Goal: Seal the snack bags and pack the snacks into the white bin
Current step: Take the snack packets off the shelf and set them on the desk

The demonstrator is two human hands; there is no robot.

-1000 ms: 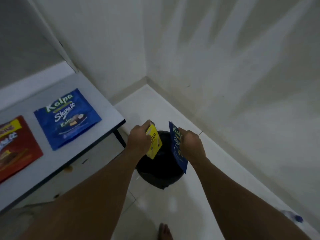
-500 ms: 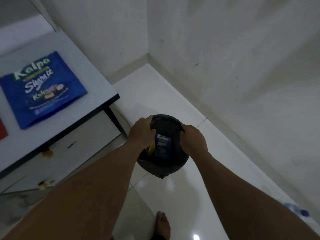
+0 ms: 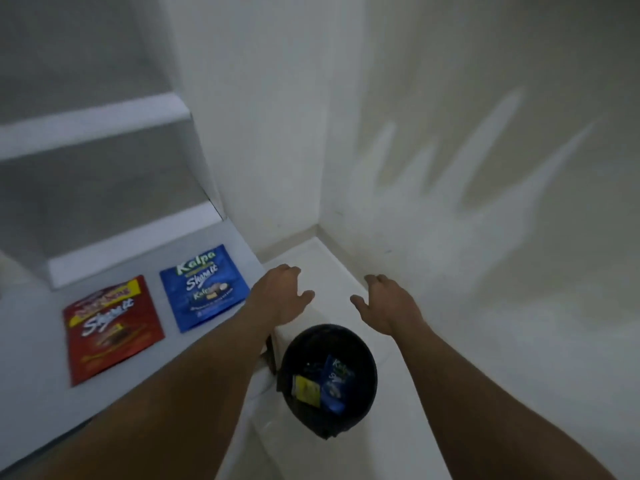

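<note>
Left hand [image 3: 282,295] and right hand [image 3: 388,304] both empty, fingers loosely spread, raised above dark round bin [image 3: 360,407] on floor. Inside bin: yellow packet [image 3: 305,389] beside blue Kalpa pouch [image 3: 334,384]. On counter [image 3: 138,368]: second blue Kalpa pouch [image 3: 204,287] flat, red pouch [image 3: 112,327] flat just left of it, apart.

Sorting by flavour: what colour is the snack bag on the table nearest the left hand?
Blue, with white and green lettering; head view.
</note>
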